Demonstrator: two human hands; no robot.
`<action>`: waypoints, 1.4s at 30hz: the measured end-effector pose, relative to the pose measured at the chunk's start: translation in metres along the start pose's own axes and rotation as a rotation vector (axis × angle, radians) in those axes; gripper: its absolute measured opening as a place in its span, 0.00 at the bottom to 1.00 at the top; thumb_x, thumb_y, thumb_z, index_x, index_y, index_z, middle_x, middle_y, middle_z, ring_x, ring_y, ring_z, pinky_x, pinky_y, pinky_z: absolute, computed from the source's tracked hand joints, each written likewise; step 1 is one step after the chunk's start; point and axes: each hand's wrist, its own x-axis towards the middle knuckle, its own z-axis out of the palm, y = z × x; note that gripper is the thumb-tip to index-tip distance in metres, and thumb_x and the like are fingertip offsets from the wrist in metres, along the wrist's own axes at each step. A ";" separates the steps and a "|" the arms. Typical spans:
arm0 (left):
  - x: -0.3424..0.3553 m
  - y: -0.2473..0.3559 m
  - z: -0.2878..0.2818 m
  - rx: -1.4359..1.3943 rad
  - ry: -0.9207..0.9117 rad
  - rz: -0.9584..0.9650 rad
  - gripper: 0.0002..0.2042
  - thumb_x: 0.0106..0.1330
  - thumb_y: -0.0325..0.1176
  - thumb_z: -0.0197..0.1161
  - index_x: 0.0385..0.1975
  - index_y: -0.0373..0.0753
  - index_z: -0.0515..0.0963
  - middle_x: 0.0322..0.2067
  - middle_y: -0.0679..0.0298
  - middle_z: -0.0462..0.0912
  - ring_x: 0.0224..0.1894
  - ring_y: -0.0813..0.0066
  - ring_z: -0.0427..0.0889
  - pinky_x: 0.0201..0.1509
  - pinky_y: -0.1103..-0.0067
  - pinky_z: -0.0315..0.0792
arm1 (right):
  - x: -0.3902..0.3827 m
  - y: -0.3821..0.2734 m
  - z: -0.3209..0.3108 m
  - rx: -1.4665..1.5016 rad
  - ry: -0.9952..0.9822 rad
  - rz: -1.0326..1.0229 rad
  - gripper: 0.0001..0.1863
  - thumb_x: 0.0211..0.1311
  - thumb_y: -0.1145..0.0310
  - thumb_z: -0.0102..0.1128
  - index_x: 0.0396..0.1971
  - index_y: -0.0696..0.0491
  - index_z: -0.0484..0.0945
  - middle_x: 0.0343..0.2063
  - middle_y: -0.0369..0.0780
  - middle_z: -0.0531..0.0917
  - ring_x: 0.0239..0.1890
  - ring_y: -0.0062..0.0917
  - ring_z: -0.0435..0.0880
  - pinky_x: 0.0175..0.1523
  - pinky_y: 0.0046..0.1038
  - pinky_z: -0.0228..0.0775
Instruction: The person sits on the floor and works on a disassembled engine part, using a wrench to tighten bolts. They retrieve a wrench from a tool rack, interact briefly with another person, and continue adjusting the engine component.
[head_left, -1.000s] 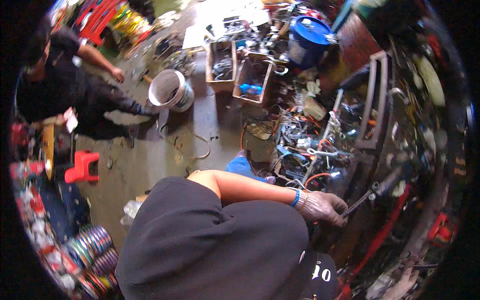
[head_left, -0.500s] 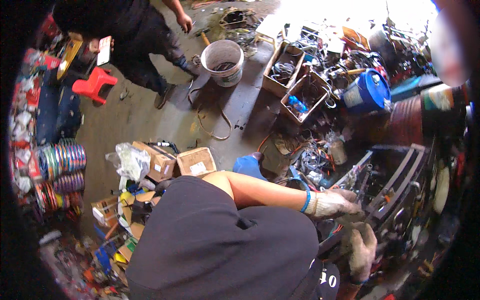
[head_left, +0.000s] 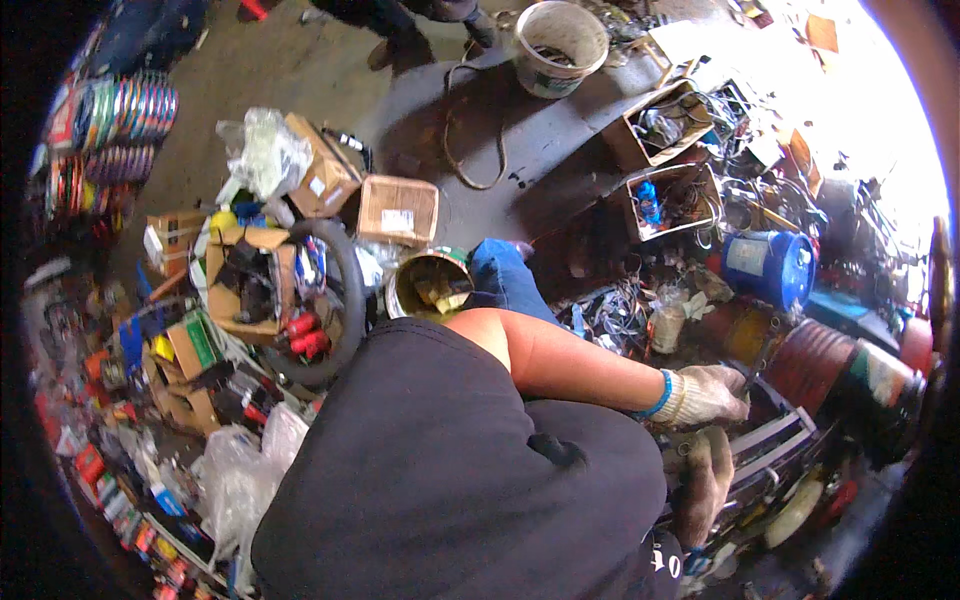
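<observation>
My left hand, in a pale knitted glove with a blue band at the wrist, is closed on a dark metal tool that sticks up past the fingers. Just below it my right hand, in a stained glove, has its fingers curled; what lies in them is hard to make out. Both hands are over a cluttered area beside a grey metal frame. My dark shirt hides part of what is under them, and my jeans leg shows beyond the left forearm.
A green bucket, cardboard boxes and a black tire lie left. Wooden crates, a blue drum and a red drum stand right. A white bucket and another person's legs are at the top.
My view has swung, bringing more of the left clutter in. Both hands have come closer together, the right one now higher in the picture. The other person has moved mostly out of the top edge.
</observation>
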 end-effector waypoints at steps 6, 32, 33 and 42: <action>0.002 0.000 -0.016 -0.068 0.131 -0.006 0.14 0.64 0.41 0.63 0.42 0.39 0.82 0.34 0.60 0.85 0.38 0.70 0.82 0.47 0.72 0.74 | 0.030 -0.020 -0.022 -0.342 0.144 -0.107 0.15 0.74 0.67 0.56 0.51 0.61 0.80 0.45 0.41 0.84 0.46 0.23 0.80 0.52 0.26 0.73; -0.009 0.003 -0.009 0.147 -0.232 -0.080 0.12 0.72 0.28 0.54 0.52 0.37 0.78 0.45 0.63 0.84 0.43 0.77 0.84 0.47 0.80 0.79 | 0.042 0.038 -0.056 -0.056 0.534 -0.432 0.09 0.70 0.74 0.56 0.45 0.58 0.81 0.36 0.38 0.87 0.38 0.22 0.85 0.46 0.25 0.77; -0.011 0.003 -0.006 0.071 -0.259 -0.043 0.14 0.72 0.27 0.54 0.55 0.38 0.76 0.47 0.63 0.84 0.40 0.79 0.84 0.43 0.81 0.79 | 0.038 0.044 -0.052 0.128 0.519 -0.399 0.09 0.71 0.74 0.55 0.46 0.58 0.81 0.35 0.39 0.87 0.37 0.23 0.86 0.44 0.26 0.78; -0.010 0.003 0.006 0.430 -0.349 0.051 0.36 0.71 0.19 0.53 0.78 0.48 0.49 0.70 0.57 0.67 0.63 0.75 0.73 0.67 0.78 0.68 | 0.020 0.061 -0.026 0.473 0.425 -0.212 0.10 0.71 0.61 0.60 0.42 0.53 0.79 0.21 0.29 0.76 0.14 0.10 0.66 0.17 0.18 0.53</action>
